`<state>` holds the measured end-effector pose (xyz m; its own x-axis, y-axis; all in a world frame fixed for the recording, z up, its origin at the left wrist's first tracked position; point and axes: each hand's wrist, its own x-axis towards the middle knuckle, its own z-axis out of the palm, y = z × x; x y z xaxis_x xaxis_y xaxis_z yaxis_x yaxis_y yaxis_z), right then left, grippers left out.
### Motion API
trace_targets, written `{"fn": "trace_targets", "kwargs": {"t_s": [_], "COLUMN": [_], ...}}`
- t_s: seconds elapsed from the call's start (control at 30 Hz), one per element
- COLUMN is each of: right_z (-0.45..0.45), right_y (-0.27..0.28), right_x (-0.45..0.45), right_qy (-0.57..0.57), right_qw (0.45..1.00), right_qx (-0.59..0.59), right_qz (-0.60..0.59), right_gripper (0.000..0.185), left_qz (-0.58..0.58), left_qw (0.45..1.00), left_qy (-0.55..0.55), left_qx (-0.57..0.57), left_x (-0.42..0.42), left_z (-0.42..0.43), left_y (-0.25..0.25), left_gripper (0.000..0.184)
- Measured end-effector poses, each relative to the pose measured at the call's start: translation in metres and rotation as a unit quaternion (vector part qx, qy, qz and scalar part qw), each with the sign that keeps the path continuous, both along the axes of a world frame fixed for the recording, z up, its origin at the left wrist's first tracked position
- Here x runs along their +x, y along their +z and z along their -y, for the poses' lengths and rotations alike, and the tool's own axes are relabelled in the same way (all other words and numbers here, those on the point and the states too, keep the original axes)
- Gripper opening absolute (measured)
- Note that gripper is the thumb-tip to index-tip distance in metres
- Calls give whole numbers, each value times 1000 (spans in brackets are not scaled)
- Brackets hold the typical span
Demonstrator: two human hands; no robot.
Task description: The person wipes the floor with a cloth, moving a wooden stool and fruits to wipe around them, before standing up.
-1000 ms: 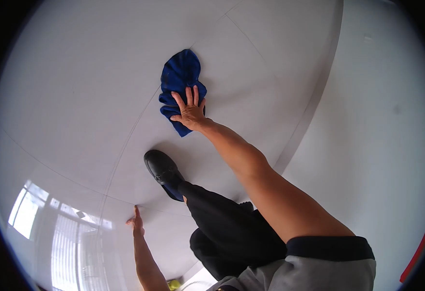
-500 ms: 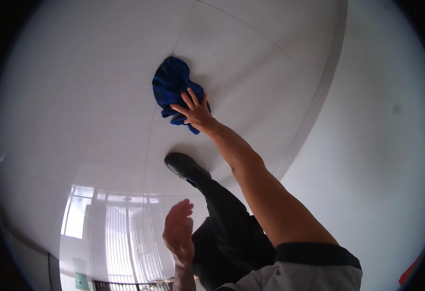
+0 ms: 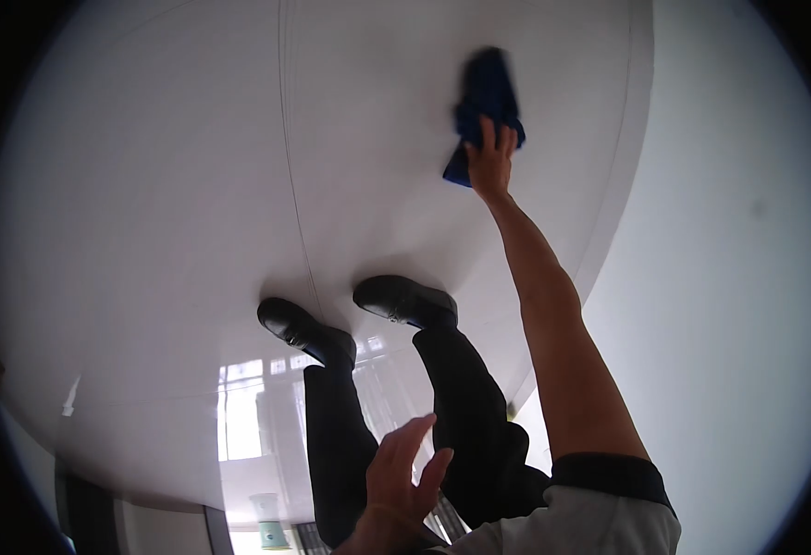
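On the pale floor, a dark blue cloth point(image 3: 487, 88) lies bunched and slightly blurred. My right hand point(image 3: 492, 166) reaches out at arm's length and rests on the near part of this cloth, palm down with fingers apart. The cloth spreads past my fingertips and out beside my thumb. My left hand point(image 3: 405, 476) is raised in front of my legs, low in the view. Its fingers are loosely bent, the thumb stands apart, and nothing is in it.
My black shoes point(image 3: 401, 301) stand side by side on the glossy tiled floor point(image 3: 174, 231). A white wall point(image 3: 720, 305) runs along the right, with a grey skirting strip at its foot. Window light reflects off the floor at the lower left. A pale green object point(image 3: 273, 535) is at the bottom edge.
My right hand and the blue cloth have moved right and farther out in the view. Both shoes now show instead of one. My left hand has shifted right and lower, its thumb now apart.
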<state>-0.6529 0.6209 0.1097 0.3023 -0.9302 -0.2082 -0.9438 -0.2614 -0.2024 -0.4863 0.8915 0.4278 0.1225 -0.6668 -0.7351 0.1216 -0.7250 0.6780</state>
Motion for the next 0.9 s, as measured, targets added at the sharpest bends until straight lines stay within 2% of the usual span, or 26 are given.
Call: {"fn": "trace_targets", "kwargs": {"t_s": [0.03, 0.07, 0.13, 0.17, 0.2, 0.23, 0.27, 0.3, 0.33, 0.37, 0.47, 0.53, 0.57, 0.63, 0.7, 0.73, 0.8, 0.87, 0.9], "right_z": [-12, -24, -49, -66, -89, -109, -123, -129, -126, -121, -73, -31, -11, 26, 64, 78, 83, 82, 81], "right_y": [-5, -11, 12, 17, 27, 46, 66, 87, 109, 121, 150, 166, 168, 150, 116, 89, 30, -30, -41], "right_x": [-15, -36, -66, -86, -102, -108, -110, -107, -105, -111, -111, -82, -63, -38, -17, -8, -3, 22, 60], "right_qy": [-48, -92, -164, -157, -103, -106, -164, -228, -290, -310, -356, -357, -346, -323, -297, -285, -321, -375, -394], "right_qw": [998, 992, 963, 945, 943, 934, 928, 919, 904, 898, 870, 866, 886, 917, 942, 952, 940, 910, 911], "right_qx": [-20, -41, 155, 247, 285, 307, 301, 295, 290, 304, 329, 285, 244, 165, 89, 54, 35, 118, 119], "right_qz": [-38, -73, -149, -145, -141, -152, -143, -131, -118, -73, 93, 203, 188, 166, 131, 103, 108, 130, 3], "right_gripper": [54, 56, 59, 58, 53, 48, 47, 48, 50, 52, 55, 56, 57, 56, 55, 55, 57, 62, 64], "left_qz": [-14, 13, 47, 48, 52, 87, 119, 129, 122, 113, 173, 180, 182, 189, -8, 41, 120, 172, 162], "left_qw": [1000, 1000, 997, 997, 997, 994, 990, 988, 992, 993, 984, 979, 980, 979, 962, 979, 972, 949, 940], "left_qy": [-8, -26, -26, -38, -50, -62, -74, -81, -27, 27, 41, 91, 70, 45, 235, 166, 161, 155, 163], "left_qx": [21, -4, -46, -36, -27, -16, -5, -12, -5, -1, 23, 30, 45, 60, 140, 112, 124, 215, 253], "left_x": [3, 3, -6, -8, -11, -15, -18, -18, -18, -14, 17, 36, 44, 71, 120, 155, 203, 243, 252], "left_z": [-2, 0, 1, -4, -12, -24, -38, -50, -59, -67, -70, -71, -76, -73, -55, -39, -26, -34, -33], "left_y": [-6, -10, -26, -35, -47, -61, -73, -83, -90, -101, -110, -124, -138, -151, -153, -151, -150, -148, -143], "left_gripper": [38, 38, 34, 33, 32, 29, 26, 26, 25, 23, 20, 19, 20, 22, 24, 26, 24, 25, 26]}}
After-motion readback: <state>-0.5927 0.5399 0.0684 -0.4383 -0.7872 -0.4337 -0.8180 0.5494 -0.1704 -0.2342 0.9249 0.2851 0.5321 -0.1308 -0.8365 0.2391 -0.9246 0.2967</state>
